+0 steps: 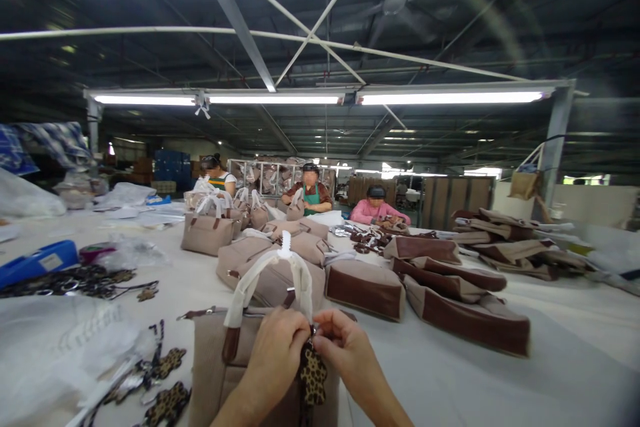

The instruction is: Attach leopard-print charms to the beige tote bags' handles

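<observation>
A beige handbag (215, 353) with brown trim stands upright right in front of me, its handle (259, 267) wrapped in white covering. At the base of the handle, my left hand (277, 340) pinches with fingers pressed together; what lies between them is mostly hidden. My right hand (345, 343) is closed beside it, thumb and forefinger on the top of a leopard-print charm (314, 373). That charm hangs flower-shaped against the bag's front, between both hands. More leopard-print charms (170, 403) with dark straps lie on the table at the left.
Finished-looking beige bags (207, 233) stand further back, and brown-bottomed bags (465, 307) lie at the right. A blue tray (40, 263) and clear plastic (55, 353) are at the left. Across the white table (450, 380), several people (310, 193) sit working.
</observation>
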`<state>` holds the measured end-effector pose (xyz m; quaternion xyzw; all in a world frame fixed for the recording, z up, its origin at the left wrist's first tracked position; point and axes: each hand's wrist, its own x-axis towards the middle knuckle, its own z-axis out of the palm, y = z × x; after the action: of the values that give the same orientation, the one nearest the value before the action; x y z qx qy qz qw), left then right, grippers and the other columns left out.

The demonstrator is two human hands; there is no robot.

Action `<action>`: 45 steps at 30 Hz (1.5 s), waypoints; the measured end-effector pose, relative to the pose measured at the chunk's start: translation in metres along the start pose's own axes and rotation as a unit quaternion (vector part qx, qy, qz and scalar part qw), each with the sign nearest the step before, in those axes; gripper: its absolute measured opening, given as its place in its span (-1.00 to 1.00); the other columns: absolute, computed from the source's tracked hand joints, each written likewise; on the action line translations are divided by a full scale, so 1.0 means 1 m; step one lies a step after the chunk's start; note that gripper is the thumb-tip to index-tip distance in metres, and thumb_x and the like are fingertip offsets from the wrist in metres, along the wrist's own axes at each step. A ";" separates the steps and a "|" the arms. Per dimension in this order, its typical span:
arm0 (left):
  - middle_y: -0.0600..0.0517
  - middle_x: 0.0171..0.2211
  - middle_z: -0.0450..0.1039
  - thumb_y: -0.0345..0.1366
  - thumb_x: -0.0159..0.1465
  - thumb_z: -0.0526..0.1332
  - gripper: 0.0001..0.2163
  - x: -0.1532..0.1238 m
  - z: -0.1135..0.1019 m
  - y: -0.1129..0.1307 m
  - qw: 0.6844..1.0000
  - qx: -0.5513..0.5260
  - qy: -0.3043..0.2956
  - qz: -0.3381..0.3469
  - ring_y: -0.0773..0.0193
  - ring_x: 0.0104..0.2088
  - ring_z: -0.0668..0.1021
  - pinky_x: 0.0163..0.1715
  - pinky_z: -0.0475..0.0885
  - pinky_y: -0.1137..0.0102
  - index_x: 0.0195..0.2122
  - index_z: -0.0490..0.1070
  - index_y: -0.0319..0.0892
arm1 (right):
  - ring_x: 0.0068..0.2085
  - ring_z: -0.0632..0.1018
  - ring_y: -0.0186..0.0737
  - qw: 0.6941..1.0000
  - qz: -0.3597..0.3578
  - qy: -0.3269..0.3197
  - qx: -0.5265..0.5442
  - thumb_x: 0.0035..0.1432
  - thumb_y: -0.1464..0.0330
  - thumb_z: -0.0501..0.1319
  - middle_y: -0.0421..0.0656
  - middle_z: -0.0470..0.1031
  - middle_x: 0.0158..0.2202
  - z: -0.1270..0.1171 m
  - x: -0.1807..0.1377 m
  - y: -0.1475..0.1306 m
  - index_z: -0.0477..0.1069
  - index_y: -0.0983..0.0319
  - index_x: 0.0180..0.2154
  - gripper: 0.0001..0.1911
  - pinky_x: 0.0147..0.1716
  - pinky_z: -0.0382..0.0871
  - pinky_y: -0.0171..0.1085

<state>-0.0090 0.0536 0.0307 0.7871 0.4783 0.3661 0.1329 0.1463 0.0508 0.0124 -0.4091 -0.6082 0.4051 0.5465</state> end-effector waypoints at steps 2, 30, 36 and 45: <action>-0.06 -0.36 0.45 -0.34 0.30 0.03 -0.78 0.001 0.002 -0.001 1.000 -0.009 0.001 0.005 0.08 -0.21 0.44 -0.17 0.23 0.24 -0.46 0.38 -0.17 | -0.38 0.39 -0.20 1.000 -0.001 0.005 -0.004 -0.15 0.32 0.24 -0.18 0.43 -0.43 0.001 0.001 -0.001 0.46 0.29 -0.26 -0.68 -0.33 0.19 -0.23; 0.05 -0.36 0.37 -0.52 0.08 0.14 -0.85 -0.006 0.018 0.005 0.973 -0.167 0.113 0.115 0.27 -0.36 0.44 -0.37 0.24 0.43 -0.35 0.37 -0.17 | -0.67 0.04 -0.53 0.992 0.039 0.070 0.093 -0.15 0.19 0.25 -0.43 0.14 -0.64 0.005 0.002 -0.026 0.21 0.19 -0.42 -0.70 -0.69 -0.17 -0.45; 0.05 -0.47 0.43 -0.48 0.27 0.05 -0.83 -0.011 0.035 -0.004 0.965 -0.088 0.186 0.162 0.28 -0.43 0.48 -0.41 0.26 0.45 -0.42 0.35 -0.16 | -0.69 0.05 -0.51 0.995 0.060 0.027 0.080 -0.17 0.18 0.24 -0.44 0.11 -0.71 0.009 -0.001 -0.037 0.20 0.18 -0.42 -0.69 -0.70 -0.17 -0.45; 0.00 -0.41 0.55 -0.35 0.18 0.17 -0.78 -0.010 0.019 -0.013 0.935 -0.344 0.085 -0.009 0.22 -0.39 0.55 -0.33 0.42 0.44 -0.18 0.53 -0.21 | -0.46 0.30 -0.32 0.992 -0.093 0.083 -0.036 0.06 0.22 0.24 -0.31 0.25 -0.49 -0.009 0.009 -0.007 0.29 0.20 -0.41 -0.79 -0.46 0.19 -0.36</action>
<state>-0.0072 0.0549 0.0060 0.6548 0.3393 0.5729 0.3576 0.1544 0.0568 0.0230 -0.4028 -0.6102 0.2950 0.6152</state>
